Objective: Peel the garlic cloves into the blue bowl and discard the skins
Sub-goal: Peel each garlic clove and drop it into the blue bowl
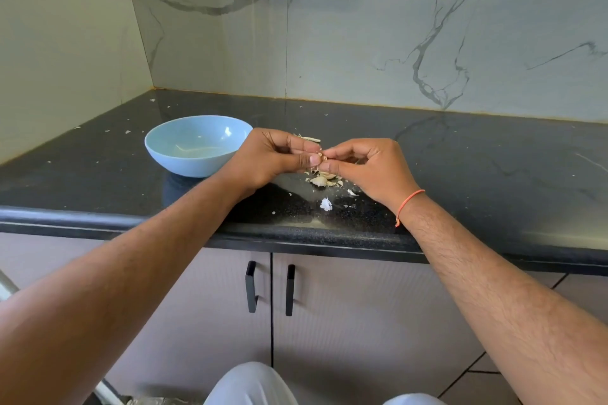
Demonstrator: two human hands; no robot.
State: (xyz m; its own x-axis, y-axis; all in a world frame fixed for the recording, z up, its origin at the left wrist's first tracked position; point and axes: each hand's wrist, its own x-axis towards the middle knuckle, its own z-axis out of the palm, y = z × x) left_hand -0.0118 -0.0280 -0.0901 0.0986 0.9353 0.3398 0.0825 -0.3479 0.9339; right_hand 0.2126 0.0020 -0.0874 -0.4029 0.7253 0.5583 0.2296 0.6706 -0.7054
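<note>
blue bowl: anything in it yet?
Empty. The blue bowl stands upright and shows only bare interior with glare, no cloves.

I've got one small garlic clove pinched between my fingers above the bench. The blue bowl sits upright towards the back-left corner. Loose cloves and white skins lie near the front edge.

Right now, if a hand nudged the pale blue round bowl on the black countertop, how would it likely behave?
The pale blue round bowl looks empty, so it is probably light and would slide easily. The black countertop is glossy, which suggests little grip under the bowl's narrow base. Its wide, low shape makes tipping unlikely unless it is pushed at the rim.
</note>
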